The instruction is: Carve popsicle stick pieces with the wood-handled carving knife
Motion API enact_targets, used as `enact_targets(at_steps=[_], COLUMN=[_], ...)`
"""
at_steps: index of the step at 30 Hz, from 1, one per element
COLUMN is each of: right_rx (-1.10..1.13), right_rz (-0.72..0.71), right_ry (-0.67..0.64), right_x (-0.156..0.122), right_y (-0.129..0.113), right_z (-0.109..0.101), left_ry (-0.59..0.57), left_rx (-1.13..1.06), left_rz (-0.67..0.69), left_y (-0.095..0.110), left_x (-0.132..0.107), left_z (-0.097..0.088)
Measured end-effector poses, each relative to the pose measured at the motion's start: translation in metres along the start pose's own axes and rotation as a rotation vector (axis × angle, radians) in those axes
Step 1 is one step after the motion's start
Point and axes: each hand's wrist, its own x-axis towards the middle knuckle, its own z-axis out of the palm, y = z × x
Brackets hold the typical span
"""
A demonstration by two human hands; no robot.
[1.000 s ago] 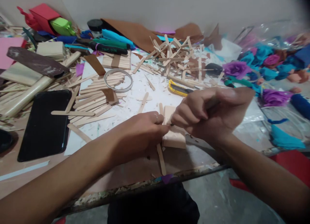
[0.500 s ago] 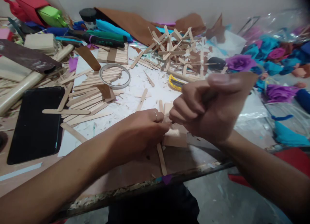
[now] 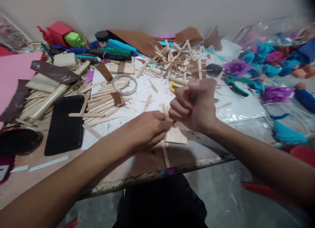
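Note:
My left hand [image 3: 150, 127], a ring on one finger, is closed in a pinch over a wooden craft stick [image 3: 165, 154]; what its fingertips hold is hidden. Close on its right is my right hand [image 3: 193, 106], curled into a fist with the thumb on top. A small dark tip shows below that fist, but the thing inside it cannot be made out. Beneath and between both hands lies a small flat wooden block [image 3: 176, 136]. Just behind the right fist, a yellow cutter [image 3: 174, 86] is partly covered.
Craft sticks lie in a row [image 3: 103, 104] and a loose heap [image 3: 174, 57]. A tape roll [image 3: 124, 84] rests on the row. At left is a black phone-like slab [image 3: 64, 126]. Green-handled pliers [image 3: 237, 85] and paper flowers [image 3: 236, 67] are at right. The table edge [image 3: 137, 179] runs in front.
The camera view has shifted, showing more of the table's left side. My right fist now looks smaller and its outline has drawn inward, uncovering the pliers. My left hand stays over the stick.

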Motion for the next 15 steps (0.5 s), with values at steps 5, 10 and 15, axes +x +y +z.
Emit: enact_targets(at_steps=[5,10,15], right_rx=[0.073,-0.001,-0.032], right_rz=[-0.133,-0.085,-0.049], right_ry=[0.011,-0.218,-0.26], right_x=[0.0,-0.008,-0.009], right_y=[-0.012,-0.01,-0.009], right_z=[-0.009,-0.022,-0.03], left_ry=[-0.057,-0.05,-0.067], left_rx=[-0.011,-0.005,0.002], left_rz=[-0.06,-0.071,-0.079], left_y=[0.005,0.005,0.002], left_x=[-0.004,-0.002,0.0], left_z=[-0.006,-0.004,0.001])
